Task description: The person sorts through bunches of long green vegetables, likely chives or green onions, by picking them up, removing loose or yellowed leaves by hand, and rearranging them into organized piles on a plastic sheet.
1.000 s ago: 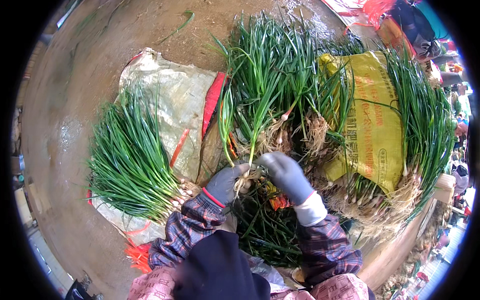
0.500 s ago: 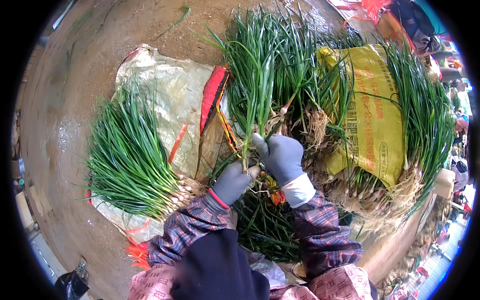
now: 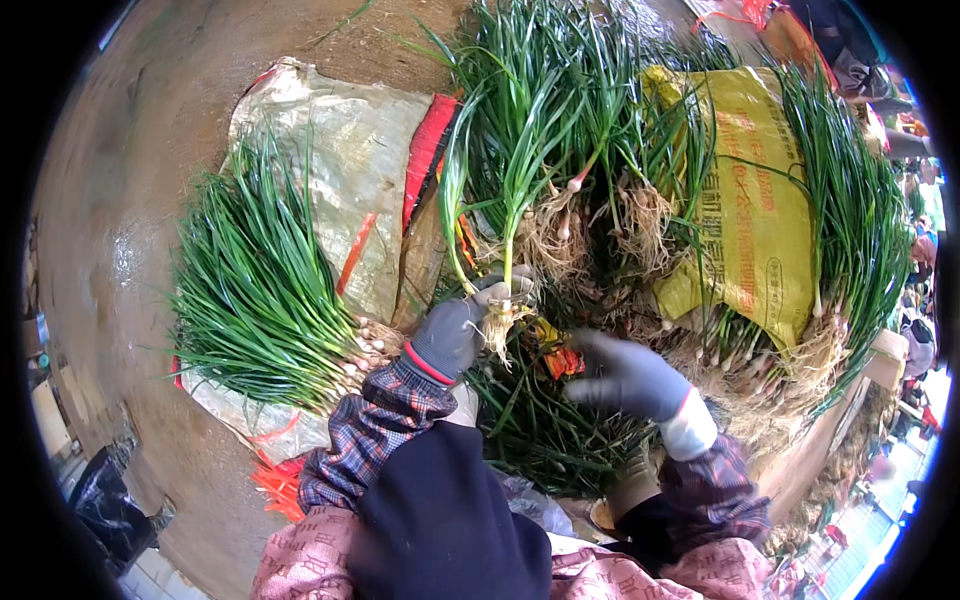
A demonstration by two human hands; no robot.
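In my left hand, gloved in grey, I grip a couple of green garlic stalks near their base, long leaves pointing away from me and pale roots hanging over the fingers. My right hand, in a matching glove, is apart from them to the right, slightly blurred, its fingers spread with nothing visible in them. Beyond both hands lies a large heap of green garlic, roots toward me. A neat bunch rests on the left, its bulbs lined up near my left sleeve.
A whitish sack with a red edge lies under the left bunch. On the right, a yellow printed sack covers part of another pile. Loose green leaves lie below my hands. Red plastic strips are beside my left sleeve.
My right hand has let go of the stalks and moved right and toward me. My left hand still holds them, their roots now exposed. The whole view has shifted slightly.
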